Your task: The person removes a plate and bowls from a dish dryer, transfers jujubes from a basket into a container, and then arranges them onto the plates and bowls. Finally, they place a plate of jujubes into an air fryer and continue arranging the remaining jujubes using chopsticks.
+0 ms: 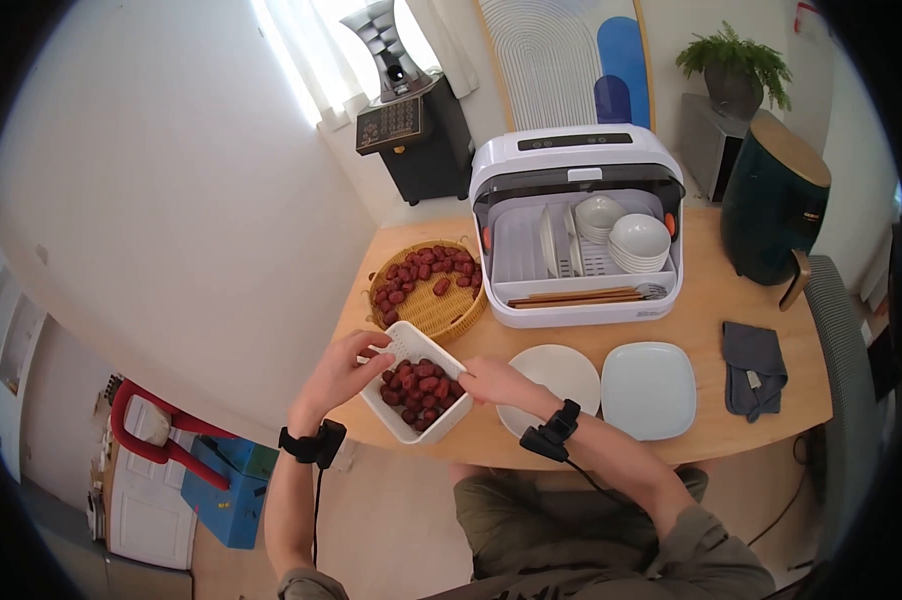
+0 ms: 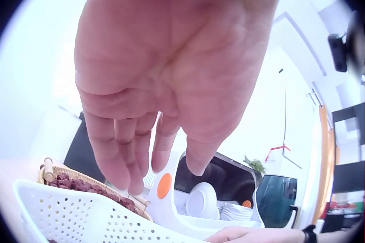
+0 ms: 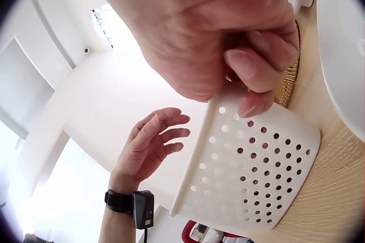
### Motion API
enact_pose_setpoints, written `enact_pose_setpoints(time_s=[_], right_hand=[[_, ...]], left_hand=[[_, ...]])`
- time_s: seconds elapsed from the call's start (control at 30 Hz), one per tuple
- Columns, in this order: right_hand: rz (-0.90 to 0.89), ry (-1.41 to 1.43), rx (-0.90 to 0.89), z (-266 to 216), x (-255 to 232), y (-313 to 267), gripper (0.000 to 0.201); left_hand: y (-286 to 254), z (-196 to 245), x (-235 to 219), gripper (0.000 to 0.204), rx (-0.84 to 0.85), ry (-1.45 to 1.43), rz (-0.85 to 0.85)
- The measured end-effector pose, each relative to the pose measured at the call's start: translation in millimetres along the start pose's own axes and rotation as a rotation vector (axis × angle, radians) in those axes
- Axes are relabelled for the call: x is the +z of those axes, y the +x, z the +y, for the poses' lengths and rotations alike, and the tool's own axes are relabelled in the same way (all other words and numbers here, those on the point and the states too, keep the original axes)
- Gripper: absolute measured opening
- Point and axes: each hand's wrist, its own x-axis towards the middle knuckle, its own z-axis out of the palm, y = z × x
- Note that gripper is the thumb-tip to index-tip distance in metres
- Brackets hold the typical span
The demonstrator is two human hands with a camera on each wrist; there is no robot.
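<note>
A white perforated plastic basket (image 1: 401, 425) with several dark red dates (image 1: 423, 390) in it tilts at the table's front left edge. My right hand (image 1: 499, 382) grips its right rim; in the right wrist view the fingers (image 3: 251, 69) curl over the rim. Above the basket's left side, my left hand (image 1: 343, 372) has loosely bent fingers (image 2: 102, 146) and an empty palm in the left wrist view. Just behind the basket sits a round woven tray (image 1: 426, 312), with more dates (image 1: 441, 287) spread along its far and left sides.
A white dish cabinet (image 1: 581, 310) with bowls (image 1: 639, 238), plates and chopsticks stands open at the back. Right of the basket lie a round white plate (image 1: 561, 365) and a square plate (image 1: 649, 390). A grey cloth (image 1: 754, 370) and a green air fryer (image 1: 771, 205) are farther right.
</note>
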Motion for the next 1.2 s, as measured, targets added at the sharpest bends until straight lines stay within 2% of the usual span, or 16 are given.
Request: enact_pose_setpoints(time_s=[0.13, 0.2, 0.23, 0.3, 0.33, 0.4, 0.53, 0.67, 0.73, 0.77, 0.8, 0.87, 0.93, 1.03, 1.17, 1.2], right_hand=[[0.016, 0.059, -0.051, -9, -19, -8, 0.031], [0.054, 0.056, -0.051, -24, -42, -25, 0.031], [0.087, 0.068, -0.044, -30, -56, -38, 0.03], [0.147, 0.006, -0.06, -29, -89, -66, 0.031], [0.157, -0.004, -0.047, -31, -106, -83, 0.031], [0.214, -0.014, 0.055, -35, -141, -118, 0.03], [0.212, -0.098, 0.207, -26, -192, -182, 0.035], [0.351, -0.183, 0.337, -40, -217, -253, 0.032], [0.473, -0.106, 0.425, -36, -229, -293, 0.033], [0.522, -0.106, 0.405, -28, -235, -310, 0.034], [0.543, -0.105, 0.42, -23, -239, -322, 0.034], [0.652, -0.168, 0.361, -20, -247, -339, 0.035], [0.668, -0.3, 0.333, -6, -261, -343, 0.035], [0.711, -0.224, 0.307, 0, -266, -367, 0.033], [0.756, -0.099, 0.334, 12, -271, -376, 0.033], [0.739, -0.084, 0.281, 16, -280, -374, 0.032]], left_hand=[[14, 0, -1, 0.036, 0.101, -0.117, 0.126], [22, -10, 1, 0.043, 0.178, -0.11, 0.35], [19, -10, 3, 0.043, 0.186, -0.118, 0.351], [13, -9, 14, 0.054, 0.026, -0.15, 0.428], [10, -6, 22, 0.054, 0.038, -0.164, 0.421], [4, 2, 42, 0.066, -0.043, -0.763, 0.041], [15, 60, 108, 0.075, 0.094, -0.962, -0.252], [38, 127, 164, 0.071, 0.368, -0.704, -0.287], [36, 165, 186, 0.069, 0.197, -1.126, -0.153], [41, 174, 199, 0.069, 0.156, -1.23, -0.215], [44, 188, 207, 0.069, 0.165, -1.231, -0.24], [45, 215, 224, 0.065, 0.038, -1.265, -0.471], [49, 228, 245, 0.061, 0.053, -1.213, -0.471], [55, 234, 247, 0.06, 0.123, -1.229, -0.423], [64, 250, 263, 0.062, 0.037, -1.232, -0.44], [83, 248, 273, 0.064, -0.041, -1.385, -0.564]])
